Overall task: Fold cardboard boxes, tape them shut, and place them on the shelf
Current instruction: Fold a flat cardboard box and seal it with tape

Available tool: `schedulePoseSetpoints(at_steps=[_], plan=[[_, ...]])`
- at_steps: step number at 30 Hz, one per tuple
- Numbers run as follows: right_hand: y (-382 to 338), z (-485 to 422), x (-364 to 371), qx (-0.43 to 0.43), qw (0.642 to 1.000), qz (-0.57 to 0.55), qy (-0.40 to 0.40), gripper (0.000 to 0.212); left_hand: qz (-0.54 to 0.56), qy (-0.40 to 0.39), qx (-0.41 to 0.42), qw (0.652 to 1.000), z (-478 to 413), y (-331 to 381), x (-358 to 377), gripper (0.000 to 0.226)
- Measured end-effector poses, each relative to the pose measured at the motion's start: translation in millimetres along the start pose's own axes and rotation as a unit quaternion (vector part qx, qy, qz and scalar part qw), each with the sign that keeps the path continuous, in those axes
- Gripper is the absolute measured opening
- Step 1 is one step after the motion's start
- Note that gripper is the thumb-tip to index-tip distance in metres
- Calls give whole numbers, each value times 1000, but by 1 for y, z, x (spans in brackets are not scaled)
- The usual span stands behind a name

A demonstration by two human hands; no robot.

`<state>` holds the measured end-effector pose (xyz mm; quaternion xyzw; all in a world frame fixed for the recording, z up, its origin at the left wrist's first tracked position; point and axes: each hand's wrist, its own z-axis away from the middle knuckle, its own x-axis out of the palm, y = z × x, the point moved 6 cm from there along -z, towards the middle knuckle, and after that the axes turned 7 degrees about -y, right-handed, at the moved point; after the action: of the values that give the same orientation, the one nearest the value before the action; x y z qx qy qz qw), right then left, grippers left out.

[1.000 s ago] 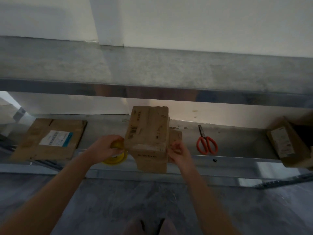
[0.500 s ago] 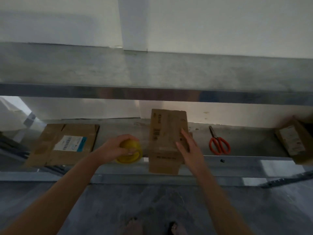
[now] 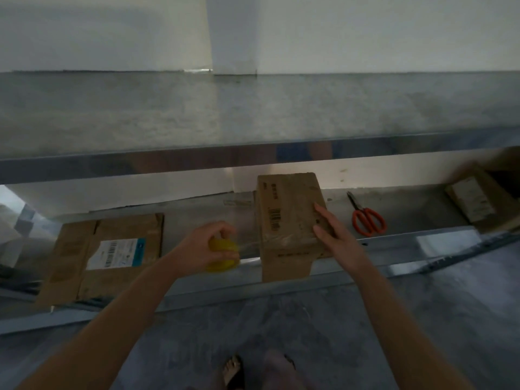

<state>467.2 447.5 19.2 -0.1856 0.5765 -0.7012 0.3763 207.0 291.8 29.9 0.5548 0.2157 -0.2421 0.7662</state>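
A gray metal shelf (image 3: 439, 239) stands by a white wall. The left hand (image 3: 202, 246) grips a yellow tape roll (image 3: 222, 260), just beside the box (image 3: 284, 218). The right hand (image 3: 334, 237) lies flat on the box, fingers straight. The box stands at the shelf's front edge. Flat cardboard (image 3: 73, 249) lies to the left. Red scissors (image 3: 367, 220) and another box (image 3: 475, 204) lie to the right.

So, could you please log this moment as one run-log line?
stage: taping | left hand: grips yellow tape roll | right hand: flat on cardboard box | scissors: on shelf
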Motion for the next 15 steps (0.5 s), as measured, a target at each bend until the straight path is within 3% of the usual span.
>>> schedulePoseSetpoints(at_steps=[6,10,13,15], plan=[[-9,-1,0,-6,1000,30,1,46,-19,-8,24,1000,-6,8,-16,46],[2,11,-14,-31,992,95,73,50,-21,16,5,1000,-9,12,-15,29],[35,17,-54,-7,935,312,169,54,-27,18,-22,999,-8,9,-10,45],[63,11,-82,1,891,418,175,58,-33,21,-48,998,-8,4,-7,50]])
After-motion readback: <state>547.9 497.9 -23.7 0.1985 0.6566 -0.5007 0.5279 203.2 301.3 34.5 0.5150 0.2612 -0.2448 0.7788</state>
